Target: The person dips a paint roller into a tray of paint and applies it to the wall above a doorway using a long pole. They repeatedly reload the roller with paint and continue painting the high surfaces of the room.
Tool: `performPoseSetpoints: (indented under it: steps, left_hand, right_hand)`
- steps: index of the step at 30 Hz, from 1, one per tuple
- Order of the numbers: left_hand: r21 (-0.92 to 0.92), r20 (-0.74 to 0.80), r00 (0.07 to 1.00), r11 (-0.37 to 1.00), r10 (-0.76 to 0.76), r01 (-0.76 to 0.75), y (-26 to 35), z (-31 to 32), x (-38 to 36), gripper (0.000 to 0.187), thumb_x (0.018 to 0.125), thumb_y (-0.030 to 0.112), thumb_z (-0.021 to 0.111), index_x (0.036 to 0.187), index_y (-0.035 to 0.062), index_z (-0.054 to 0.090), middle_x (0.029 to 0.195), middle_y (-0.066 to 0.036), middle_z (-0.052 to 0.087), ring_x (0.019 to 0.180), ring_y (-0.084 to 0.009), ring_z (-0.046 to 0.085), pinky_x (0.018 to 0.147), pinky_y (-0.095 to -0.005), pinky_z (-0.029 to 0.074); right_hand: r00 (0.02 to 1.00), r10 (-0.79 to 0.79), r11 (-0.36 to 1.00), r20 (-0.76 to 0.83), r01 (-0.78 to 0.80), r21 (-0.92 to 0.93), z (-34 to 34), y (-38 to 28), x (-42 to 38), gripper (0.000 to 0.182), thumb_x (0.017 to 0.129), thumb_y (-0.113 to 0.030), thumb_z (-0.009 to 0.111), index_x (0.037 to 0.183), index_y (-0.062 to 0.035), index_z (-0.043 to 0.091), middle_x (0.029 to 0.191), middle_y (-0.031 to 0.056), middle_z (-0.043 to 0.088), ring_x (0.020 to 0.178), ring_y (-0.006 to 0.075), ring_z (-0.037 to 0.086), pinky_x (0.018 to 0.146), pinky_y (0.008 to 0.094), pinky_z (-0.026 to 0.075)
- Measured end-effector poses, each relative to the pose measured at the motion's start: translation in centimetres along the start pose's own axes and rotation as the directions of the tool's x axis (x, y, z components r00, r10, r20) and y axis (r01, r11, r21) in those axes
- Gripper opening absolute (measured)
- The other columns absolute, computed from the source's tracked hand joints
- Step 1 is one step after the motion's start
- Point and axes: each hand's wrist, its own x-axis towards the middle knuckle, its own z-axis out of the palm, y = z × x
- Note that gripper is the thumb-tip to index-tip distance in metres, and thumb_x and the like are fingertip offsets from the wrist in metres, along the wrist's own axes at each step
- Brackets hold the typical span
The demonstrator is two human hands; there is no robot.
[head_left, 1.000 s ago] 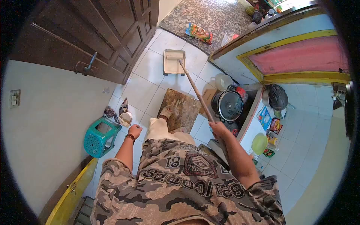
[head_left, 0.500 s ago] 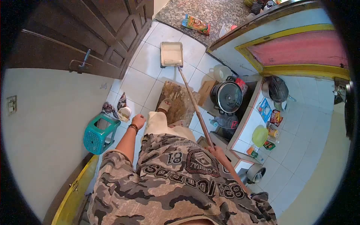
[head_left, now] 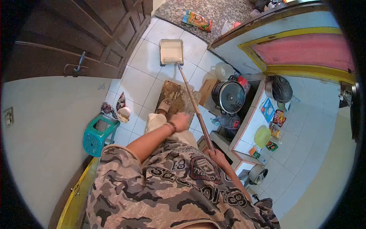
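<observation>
A long wooden pole (head_left: 194,105) slants from the lower right up to a paint roller (head_left: 172,60), which lies at the near end of a paint tray (head_left: 162,51) coated in cream paint. My right hand (head_left: 217,157) is wrapped round the pole's lower end, close to my waist. Over my leg, just left of the pole and apart from it, is my left hand (head_left: 180,121); motion blurs its fingers. Beneath my foot lies a stained board (head_left: 173,91) on the white tiles.
At left stand a green stool (head_left: 94,135), a white cup (head_left: 124,113) and a dark wooden door (head_left: 103,38). To the right are a large lidded pot (head_left: 231,97), a tiled counter (head_left: 249,137) with packets, and a wall. A colourful packet (head_left: 197,21) lies beyond the tray.
My left hand has swung right, from beside the cup to over my leg near the pole. My right hand still grips the pole, and the roller remains in the tray.
</observation>
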Motion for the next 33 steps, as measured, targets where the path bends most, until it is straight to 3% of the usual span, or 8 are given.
performPoseSetpoints:
  steps: [7, 9, 13, 17, 21, 24, 28, 33]
  left_hand:
    - [0.286, -0.002, 0.938, 0.899, 0.346, -0.331, 5.8, 4.2, 5.4, 0.034, 0.076, 0.019, 0.06, 0.109, 0.0093, 0.054, 0.115, -0.016, 0.047, 0.122, -0.0428, 0.034, 0.095, -0.0634, 0.026]
    - [0.355, -0.004, 0.936, 0.876, 0.351, -0.327, 5.6, 4.1, 5.0, 0.032, 0.076, 0.019, 0.06, 0.106, 0.0089, 0.055, 0.11, -0.016, 0.049, 0.121, -0.0448, 0.033, 0.095, -0.0672, 0.022]
    - [0.366, 0.041, 0.933, 0.864, 0.358, -0.347, 7.9, 3.8, 4.7, 0.027, 0.08, 0.023, 0.054, 0.103, 0.0098, 0.057, 0.108, -0.018, 0.052, 0.123, -0.0452, 0.032, 0.098, -0.0659, 0.016]
    - [0.301, -0.156, 0.912, 0.898, 0.379, -0.322, 7.8, 5.8, 4.3, 0.027, 0.074, 0.021, 0.059, 0.099, 0.0089, 0.055, 0.103, -0.016, 0.049, 0.121, -0.0445, 0.033, 0.096, -0.0656, 0.02]
    - [0.181, -0.018, 0.967, 0.952, 0.253, -0.246, 7.9, 2.2, 7.6, 0.036, 0.068, 0.024, 0.066, 0.098, 0.0085, 0.055, 0.104, -0.014, 0.049, 0.121, -0.0372, 0.034, 0.094, -0.0637, 0.025]
    - [0.183, 0.053, 0.978, 0.961, 0.201, -0.207, 5.9, 0.8, 8.1, 0.033, 0.067, 0.023, 0.067, 0.097, 0.0097, 0.057, 0.118, -0.015, 0.044, 0.127, -0.0348, 0.027, 0.093, -0.0678, 0.026]
    - [0.234, 0.225, 0.974, 0.972, -0.038, -0.016, 6.6, 1.4, 11.8, 0.037, 0.069, 0.019, 0.067, 0.105, 0.0148, 0.061, 0.139, -0.018, 0.028, 0.135, -0.0394, 0.008, 0.093, -0.0735, 0.02]
    - [0.348, 0.363, 0.919, 0.937, -0.155, 0.02, 6.4, -1.1, 14.3, 0.039, 0.07, 0.019, 0.066, 0.109, 0.0177, 0.062, 0.142, -0.016, 0.024, 0.135, -0.0406, 0.008, 0.09, -0.076, 0.02]
  right_hand:
    - [0.995, -0.048, 0.98, 0.089, 0.03, 0.195, -2.3, -2.6, 0.4, 0.039, 0.089, -0.04, 0.052, 0.085, -0.0009, 0.049, 0.064, 0.0034, 0.048, 0.056, 0.0145, 0.049, 0.051, 0.0295, 0.04]
    - [0.989, -0.125, 0.865, 0.082, 0.068, 0.498, -1.4, -3.5, -1.8, 0.036, 0.088, -0.038, 0.054, 0.083, -0.0025, 0.048, 0.063, -0.0001, 0.043, 0.054, 0.012, 0.044, 0.049, 0.0269, 0.037]
    - [0.994, -0.095, 0.94, 0.057, 0.071, 0.333, -5.0, -5.0, -4.3, 0.039, 0.089, -0.038, 0.053, 0.099, -0.0004, 0.051, 0.072, 0.0038, 0.05, 0.064, 0.0153, 0.047, 0.06, 0.0296, 0.041]
    - [0.987, -0.021, 0.941, 0.157, -0.033, 0.336, -5.5, -5.3, -5.5, 0.043, 0.089, -0.038, 0.052, 0.111, -0.0004, 0.05, 0.081, 0.0072, 0.055, 0.075, 0.0174, 0.051, 0.071, 0.0316, 0.043]
    - [0.987, -0.103, 0.949, 0.121, 0.061, 0.31, -7.5, -4.5, -3.2, 0.062, 0.089, -0.043, 0.049, 0.135, -0.0039, 0.035, 0.109, 0.0175, 0.057, 0.101, 0.0242, 0.054, 0.089, 0.0343, 0.041]
    - [0.973, -0.158, 0.704, 0.17, -0.01, 0.71, -7.3, -5.7, -4.5, 0.067, 0.091, -0.043, 0.049, 0.142, -0.0092, 0.023, 0.136, 0.0085, 0.039, 0.122, 0.0188, 0.038, 0.101, 0.0291, 0.027]
    - [0.973, -0.154, 0.812, 0.171, 0.026, 0.583, -7.8, -4.2, -2.9, 0.065, 0.091, -0.041, 0.05, 0.142, -0.0114, 0.024, 0.135, 0.0105, 0.042, 0.121, 0.0183, 0.039, 0.1, 0.0292, 0.029]
    - [0.975, -0.158, 0.837, 0.156, 0.048, 0.545, -6.9, -3.8, 0.3, 0.065, 0.09, -0.041, 0.051, 0.142, -0.0118, 0.024, 0.124, 0.0101, 0.05, 0.107, 0.0171, 0.048, 0.093, 0.028, 0.034]
